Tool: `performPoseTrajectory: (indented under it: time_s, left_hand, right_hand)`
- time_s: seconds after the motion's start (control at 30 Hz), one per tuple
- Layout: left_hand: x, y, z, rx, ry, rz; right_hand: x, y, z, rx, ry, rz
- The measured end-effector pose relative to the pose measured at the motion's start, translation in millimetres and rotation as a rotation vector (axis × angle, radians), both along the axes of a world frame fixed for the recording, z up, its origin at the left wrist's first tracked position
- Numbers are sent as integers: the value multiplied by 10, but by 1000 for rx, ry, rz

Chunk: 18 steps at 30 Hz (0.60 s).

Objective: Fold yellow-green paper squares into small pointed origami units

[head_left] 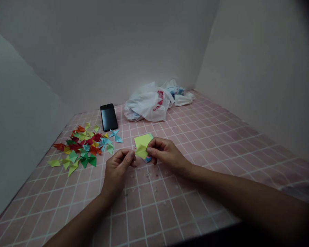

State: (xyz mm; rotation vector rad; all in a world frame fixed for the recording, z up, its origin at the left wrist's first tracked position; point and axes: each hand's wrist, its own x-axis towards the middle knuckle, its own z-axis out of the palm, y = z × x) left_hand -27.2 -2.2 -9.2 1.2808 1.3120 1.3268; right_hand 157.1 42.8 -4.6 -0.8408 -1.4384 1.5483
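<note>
Between my two hands is a small folded piece of yellow-green origami paper [141, 151]. The thumb and fingers of my left hand [120, 164] pinch its left tip. My right hand [167, 154] is closed on its right side, thumb on top. Just behind it lies a stack of square paper sheets [143, 139], yellow on top, with blue and pink edges peeking out below. The held paper hides part of this stack. To the left sits a loose pile of folded paper cranes [84, 144] in red, orange, yellow, green and blue.
A black phone [109, 117] lies behind the cranes. White plastic bags [149, 103], one with red print, are bunched against the back wall. The pink tiled-pattern surface [195, 137] is bordered by pale walls. Small dark specks show near my hands.
</note>
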Motion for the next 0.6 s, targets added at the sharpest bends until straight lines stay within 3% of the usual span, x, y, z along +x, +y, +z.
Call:
performPoseTrajectory:
  time_s: [0.1, 0.2, 0.4, 0.6]
  left_hand:
    - [-10, 16, -40, -15, -106, -8]
    - [4, 9, -32, -1, -70, -27]
    - [37, -28, 59, 2, 75, -35]
    - [18, 7, 74, 20, 74, -69]
  right_hand:
    - [-6, 24, -27, -89, 83, 0]
    - [-14, 38, -59, -117, 127, 8]
    - [-17, -7, -65, -29, 81, 25]
    - [0, -22, -31, 104, -8, -1]
